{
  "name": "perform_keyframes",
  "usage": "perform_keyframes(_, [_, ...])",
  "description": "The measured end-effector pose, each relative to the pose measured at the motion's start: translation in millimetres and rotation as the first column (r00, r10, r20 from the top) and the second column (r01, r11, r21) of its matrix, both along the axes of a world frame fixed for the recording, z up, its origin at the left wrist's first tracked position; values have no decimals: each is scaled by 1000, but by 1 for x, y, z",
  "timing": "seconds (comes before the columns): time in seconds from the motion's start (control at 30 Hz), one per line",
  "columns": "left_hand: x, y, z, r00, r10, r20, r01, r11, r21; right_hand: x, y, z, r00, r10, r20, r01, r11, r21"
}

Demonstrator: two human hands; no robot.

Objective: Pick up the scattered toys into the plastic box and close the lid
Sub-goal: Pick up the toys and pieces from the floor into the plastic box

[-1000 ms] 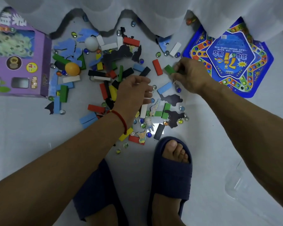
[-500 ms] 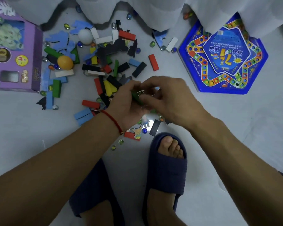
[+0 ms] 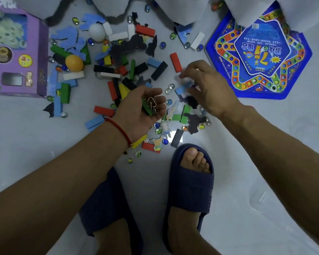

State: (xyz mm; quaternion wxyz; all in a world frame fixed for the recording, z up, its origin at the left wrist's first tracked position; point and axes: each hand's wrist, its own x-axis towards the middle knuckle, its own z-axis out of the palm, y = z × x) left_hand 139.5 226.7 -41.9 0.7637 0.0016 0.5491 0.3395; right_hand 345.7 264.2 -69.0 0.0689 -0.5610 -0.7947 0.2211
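toys gathered by the handful from a cluttered floor

the left hand [image 3: 144, 109] sits palm up at the centre of the frame, its fingers curled loosely around a green block [image 3: 147, 108] and a bent wire puzzle ring [image 3: 152, 103], serving as a cup for what is collected. the right hand [image 3: 208, 89] is just right of it, fingers spread and bent down over a light blue block [image 3: 182, 89]; blur keeps me from telling whether it already pinches the block or only touches it.

the scattered toys cover the floor [image 3: 26, 144] from the upper left to the centre. the domino-like blocks look stiff and light, easy to pinch by their long sides, several at a time. the glass marbles [image 3: 168, 89] are smooth and will probably roll away, so scooping them into a cupped palm seems safer than pinching. the dark and blue foam puzzle pieces [image 3: 125, 46] look thin and soft, best lifted by an edge. two balls, one white [image 3: 98, 31] and one orange [image 3: 74, 63], lie at the upper left; they seem hollow and light. one small die [image 3: 146, 140] lies below the left wrist.

blocks and marbles are each too many and too overlapped for a sure count. a clear plastic edge [image 3: 261, 199] at the lower right may be the box, but that is uncertain. one purple carton [image 3: 17, 56] is at the upper left, one blue board game [image 3: 258, 52] at the upper right.
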Motion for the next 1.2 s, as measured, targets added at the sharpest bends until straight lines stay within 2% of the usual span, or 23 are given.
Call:
perform_keyframes(0.07, [0, 1, -1, 1000, -1, -10, 1, 1000, -9, -8, -1, -2, 989, 114, 92, -111, 993, -37])
perform_keyframes(0.13, [2, 3, -1, 1000, -6, -18, 6, 1000, -4, -10, -2, -7, 991, 88, 105, -87, 996, -17])
perform_keyframes(0.2, [3, 3, -1, 999, -14, -32, 15, 1000, 20, -9, -3, -3, 993, -119, -20, 118, 992, -38])
perform_keyframes(0.23, [3, 2, -2, 999, -14, -41, 16, 999, 34, -8, -4, 2, 952, -278, -126, 265, 958, -111])
perform_keyframes(0.27, [2, 2, -3, 999, -12, -44, 14, 999, 43, -5, -4, 6, 853, -449, -265, 393, 888, -239])
perform_keyframes(0.3, [1, 1, -2, 999, -10, -40, 12, 999, 45, -1, -5, 10, 691, -606, -394, 454, 788, -416])
perform_keyframes(0.33, [0, 0, -2, 999, -7, -34, 8, 999, 42, 3, -7, 13, 486, -736, -471, 434, 671, -601])
perform_keyframes(0.4, [0, -1, -3, 1000, -5, -31, 6, 999, 35, 15, -11, 18, 79, -889, -452, 225, 458, -860])
perform_keyframes(0.43, [0, -1, -3, 999, -7, -35, 8, 999, 34, 21, -13, 19, -64, -915, -399, 127, 389, -913])
perform_keyframes(0.47, [1, -2, -3, 999, -9, -42, 10, 999, 35, 25, -15, 19, -160, -920, -357, 53, 354, -934])
perform_keyframes(0.5, [2, -2, -3, 999, -10, -47, 12, 999, 36, 26, -16, 18, -199, -921, -335, 20, 338, -941])
perform_keyframes(0.53, [3, -2, -3, 999, -10, -51, 12, 999, 37, 26, -16, 17, -193, -922, -335, 34, 335, -942])
perform_keyframes(0.57, [3, -2, -3, 999, -8, -54, 10, 999, 37, 24, -16, 15, -114, -923, -369, 113, 357, -927])
perform_keyframes(0.6, [2, -3, -3, 998, -7, -57, 9, 999, 39, 23, -16, 15, 73, -903, -423, 241, 427, -871])
perform_keyframes(0.63, [2, -3, -3, 998, -6, -59, 9, 999, 40, 23, -16, 14, 352, -829, -435, 363, 549, -753])
perform_keyframes(0.67, [1, -3, -3, 998, -4, -59, 6, 999, 42, 24, -16, 13, 631, -685, -363, 409, 692, -594])
perform_keyframes(0.7, [0, -3, -3, 998, 0, -60, 3, 999, 44, 27, -16, 11, 831, -505, -232, 370, 814, -448])
perform_keyframes(0.73, [-1, -3, -3, 998, 5, -66, -2, 999, 46, 29, -18, 10, 931, -352, -101, 295, 884, -362])
perform_keyframes(0.8, [-1, -3, -3, 996, 13, -93, -9, 999, 48, 33, -21, 8, 981, -167, 96, 187, 947, -260])
perform_keyframes(0.87, [0, -4, -3, 994, 17, -111, -13, 999, 41, 33, -24, 4, 974, -99, 206, 142, 968, -206])
perform_keyframes(1.07, [3, -6, 5, 994, 15, -108, -12, 999, 30, 17, -7, 5, 967, -114, 228, 175, 947, -268])
perform_keyframes(1.2, [-4, -19, 31, 998, 57, -27, -57, 998, 33, 14, 8, 13, 957, -120, 262, 218, 898, -382])
